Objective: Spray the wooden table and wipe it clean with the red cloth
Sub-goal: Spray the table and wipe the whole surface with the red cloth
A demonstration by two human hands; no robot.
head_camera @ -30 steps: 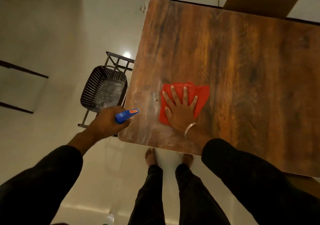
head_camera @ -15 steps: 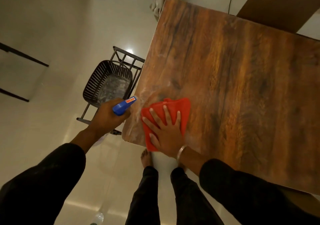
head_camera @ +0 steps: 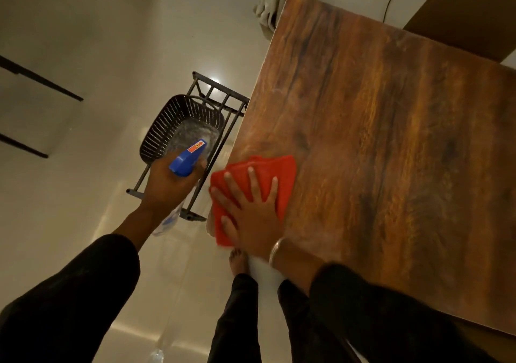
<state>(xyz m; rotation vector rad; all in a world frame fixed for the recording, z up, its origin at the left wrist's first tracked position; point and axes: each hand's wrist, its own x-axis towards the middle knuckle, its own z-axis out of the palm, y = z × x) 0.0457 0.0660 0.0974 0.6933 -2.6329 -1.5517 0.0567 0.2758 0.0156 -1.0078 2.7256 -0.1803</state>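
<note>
The wooden table (head_camera: 391, 153) fills the right side of the view. A red cloth (head_camera: 282, 172) lies at its near left corner, partly hanging over the edge. My right hand (head_camera: 251, 211) presses flat on the cloth with fingers spread. My left hand (head_camera: 170, 184) is off the table to the left, gripping a spray bottle with a blue nozzle head (head_camera: 187, 158); the clear bottle body hangs below the hand. A faint wet sheen shows on the wood near the cloth.
A dark perforated basket (head_camera: 167, 122) sits on a black metal rack (head_camera: 220, 94) beside the table's left edge. Glossy pale floor lies all around. A curtain (head_camera: 268, 2) hangs at the far corner, and my bare feet stand below the near edge.
My right hand has slid the red cloth leftward to the table's near left corner, now overhanging the edge. My left hand has kept hold of the spray bottle beside the table.
</note>
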